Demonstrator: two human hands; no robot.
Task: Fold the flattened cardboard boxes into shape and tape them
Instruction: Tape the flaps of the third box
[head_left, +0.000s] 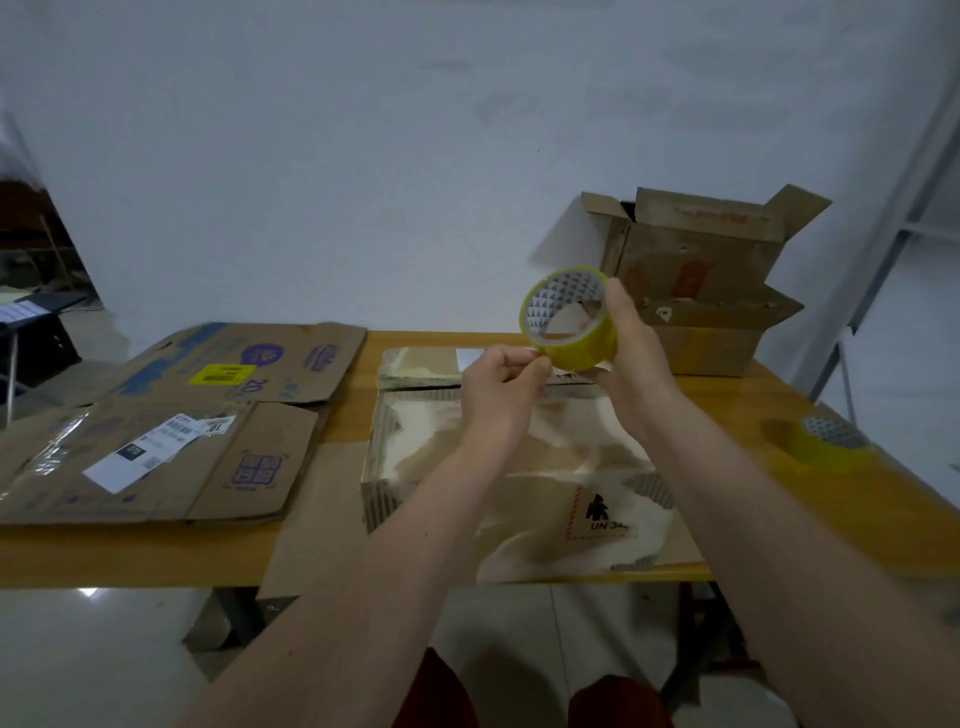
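Observation:
A yellow tape roll (582, 347) is held up above a worn, folded cardboard box (519, 467) in the middle of the wooden table (130, 551). My right hand (631, 353) grips the roll from its right side. My left hand (501, 382) pinches at the roll's lower left edge, where the tape end seems to be. Two flattened cardboard boxes lie on the left, one in front (156, 462) with white labels, and one behind it (244, 364) with a yellow sticker.
An open, shaped cardboard box (701, 280) stands at the back right of the table. A second yellow tape roll (828, 441) lies near the right edge. A brown flat sheet (322, 519) sticks out under the middle box.

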